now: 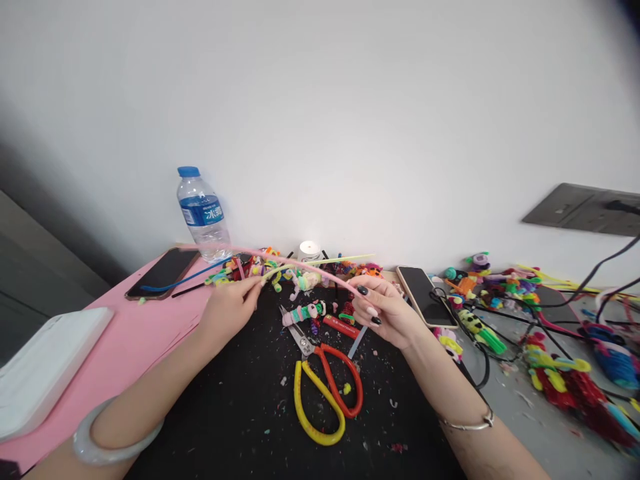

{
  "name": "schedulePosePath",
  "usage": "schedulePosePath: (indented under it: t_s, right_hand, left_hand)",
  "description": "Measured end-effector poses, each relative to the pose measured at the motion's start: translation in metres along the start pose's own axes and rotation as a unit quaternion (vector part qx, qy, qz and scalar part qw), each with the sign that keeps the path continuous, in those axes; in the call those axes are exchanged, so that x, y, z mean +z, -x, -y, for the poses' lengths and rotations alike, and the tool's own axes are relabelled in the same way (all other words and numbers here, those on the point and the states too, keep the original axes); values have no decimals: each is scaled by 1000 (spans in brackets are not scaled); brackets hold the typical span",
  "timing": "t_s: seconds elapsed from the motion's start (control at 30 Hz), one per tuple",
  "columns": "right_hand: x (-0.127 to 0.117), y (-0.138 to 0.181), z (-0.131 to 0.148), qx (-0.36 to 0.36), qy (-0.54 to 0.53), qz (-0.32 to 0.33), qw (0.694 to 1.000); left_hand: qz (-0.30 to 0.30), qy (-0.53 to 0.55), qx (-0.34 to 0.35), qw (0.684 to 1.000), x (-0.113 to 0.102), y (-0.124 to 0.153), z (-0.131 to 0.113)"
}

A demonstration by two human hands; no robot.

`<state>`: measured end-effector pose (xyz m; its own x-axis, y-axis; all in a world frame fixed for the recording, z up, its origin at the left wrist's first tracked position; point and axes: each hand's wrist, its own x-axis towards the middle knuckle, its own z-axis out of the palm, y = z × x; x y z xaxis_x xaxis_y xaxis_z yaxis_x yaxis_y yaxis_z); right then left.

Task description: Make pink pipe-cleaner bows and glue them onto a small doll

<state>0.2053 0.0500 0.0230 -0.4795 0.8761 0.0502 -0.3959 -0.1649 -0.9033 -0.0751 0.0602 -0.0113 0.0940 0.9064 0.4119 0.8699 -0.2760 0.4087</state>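
Observation:
My left hand (pixel 233 303) pinches one end of a pale yellow pipe cleaner (pixel 345 258), which stretches away to the right. Between the fingertips of my right hand (pixel 387 310) is the end of a pink pipe cleaner (pixel 327 275); its long free part arcs left and crosses in front of the yellow one. Below both hands, scissors (pixel 320 400) with one yellow and one red handle lie on a black mat (pixel 240 407). A pink and green pipe-cleaner figure (pixel 305 313) rests over their blades. Beside it is a red tube-like piece (pixel 341 327).
A water bottle (pixel 203 213) stands against the wall, near a dark phone (pixel 163 273) and a white box-like object (pixel 50 367). Another phone (pixel 427 295) lies on the right. Colourful pipe-cleaner figures (pixel 550 373) and black cables (pixel 595 267) crowd the right side. Fluff scraps dot the mat.

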Motion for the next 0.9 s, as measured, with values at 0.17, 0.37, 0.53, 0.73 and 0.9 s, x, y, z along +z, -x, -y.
schedulePosePath:
  t_s: [0.17, 0.37, 0.53, 0.73, 0.9]
  right_hand:
    - [-11, 12, 4, -54, -39, -61, 996]
    - [-20, 34, -4, -56, -55, -103, 992]
    - [-27, 47, -19, -29, -54, -106, 993]
    - [-27, 49, -28, 18, -52, -91, 994]
    - [-24, 49, -30, 37, -39, -68, 996]
  left_hand:
    - [-31, -44, -34, 998, -8, -3, 14]
    - [-15, -128, -67, 989, -19, -1, 14]
    - [83, -194, -131, 969, -21, -1, 9]
    - [24, -172, -24, 985, -9, 1, 10]
    - [-90, -22, 47, 995, -8, 3, 1]
